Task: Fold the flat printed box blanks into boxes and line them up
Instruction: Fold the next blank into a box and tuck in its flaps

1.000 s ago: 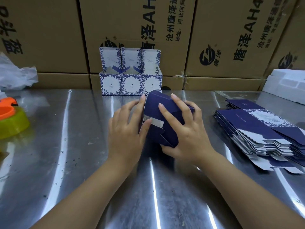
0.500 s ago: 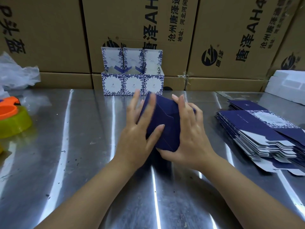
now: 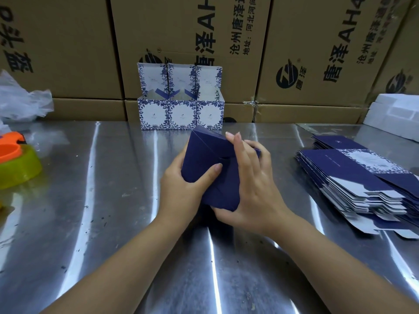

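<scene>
Fingertips (image 3: pixel 235 138) of your right hand (image 3: pixel 256 191) reach nearly straight over the far right edge of the navy box (image 3: pixel 204 159). The thumb is tucked under its near corner, so the hand clasps it. Left hand (image 3: pixel 181 186): thumb laid across the near face, fingers wrapped behind the left side, out of sight. Both forearms enter from below, converging at centre. The box is over the middle of the steel table (image 3: pixel 102 200), closed navy flaps facing you, long axis near-to-far, far end tipped left. Flat blanks (image 3: pixel 353 177) are stacked at your right, well apart. Three finished boxes (image 3: pixel 181 114) stand in a touching row against the cartons (image 3: pixel 306 53), lids upright.
</scene>
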